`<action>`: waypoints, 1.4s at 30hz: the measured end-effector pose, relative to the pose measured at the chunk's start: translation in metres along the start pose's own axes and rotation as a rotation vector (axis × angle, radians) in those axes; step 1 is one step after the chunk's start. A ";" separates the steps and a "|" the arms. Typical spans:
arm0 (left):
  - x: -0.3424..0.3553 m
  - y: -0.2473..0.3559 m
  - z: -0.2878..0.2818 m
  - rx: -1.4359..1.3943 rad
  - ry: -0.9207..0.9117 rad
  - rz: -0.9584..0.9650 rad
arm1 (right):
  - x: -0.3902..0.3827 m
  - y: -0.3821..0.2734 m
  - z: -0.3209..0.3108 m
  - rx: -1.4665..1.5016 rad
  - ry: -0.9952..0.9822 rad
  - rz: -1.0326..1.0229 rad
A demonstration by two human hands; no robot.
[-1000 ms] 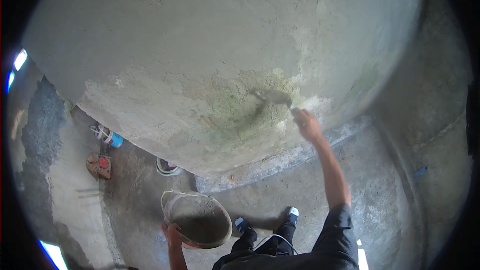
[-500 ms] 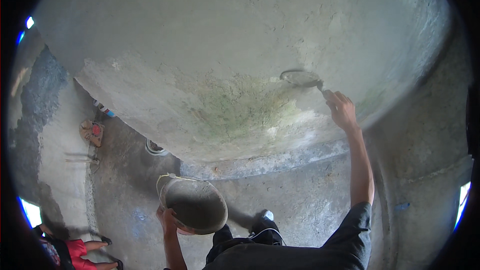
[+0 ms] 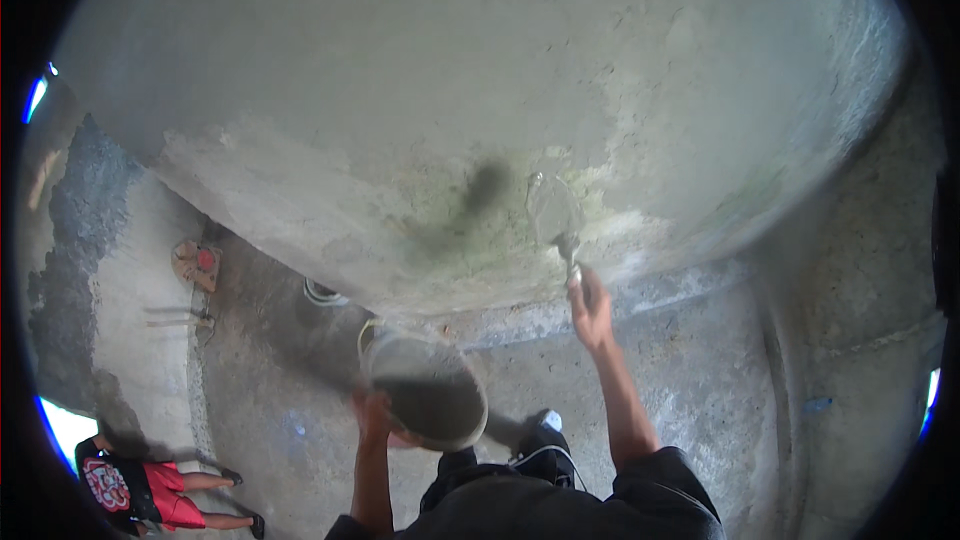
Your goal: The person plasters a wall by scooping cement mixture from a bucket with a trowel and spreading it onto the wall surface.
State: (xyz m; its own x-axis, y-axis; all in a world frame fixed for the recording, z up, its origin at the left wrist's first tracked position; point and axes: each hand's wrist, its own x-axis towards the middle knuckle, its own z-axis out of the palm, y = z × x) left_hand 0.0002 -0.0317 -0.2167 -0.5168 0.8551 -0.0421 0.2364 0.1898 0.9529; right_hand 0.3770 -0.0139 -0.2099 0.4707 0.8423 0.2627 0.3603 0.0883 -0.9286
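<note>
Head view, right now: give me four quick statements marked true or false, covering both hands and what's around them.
1. The bare right hand holds a grey, rounded metal trowel. True.
2. The bare left hand is empty. False: it holds a round grey bucket.
3. A person in a black top and red shorts is visible at lower left. True.
4. A brown bag with a red patch lies right of the bucket. False: it is on the left.

Dark short-sleeved shirt [image 3: 540, 512], black trousers [image 3: 455, 467], pale-toed shoe [image 3: 551, 422], thin white cord [image 3: 548, 447].
</note>
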 end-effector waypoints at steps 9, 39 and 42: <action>0.043 0.065 0.034 0.142 -0.594 0.103 | -0.164 -0.077 0.001 -0.376 -0.285 0.157; 0.021 0.122 0.029 -0.176 -0.787 0.268 | -0.118 -0.066 -0.093 -1.174 -0.692 -0.728; 0.022 0.125 0.032 -0.225 -0.810 0.249 | -0.127 -0.043 -0.083 -1.029 -0.758 -0.759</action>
State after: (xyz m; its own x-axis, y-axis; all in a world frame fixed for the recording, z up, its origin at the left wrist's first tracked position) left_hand 0.0447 0.0267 -0.1081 0.2917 0.9548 0.0564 0.0528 -0.0749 0.9958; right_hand 0.3680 -0.1689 -0.1820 -0.4906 0.8666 0.0915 0.8713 0.4893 0.0375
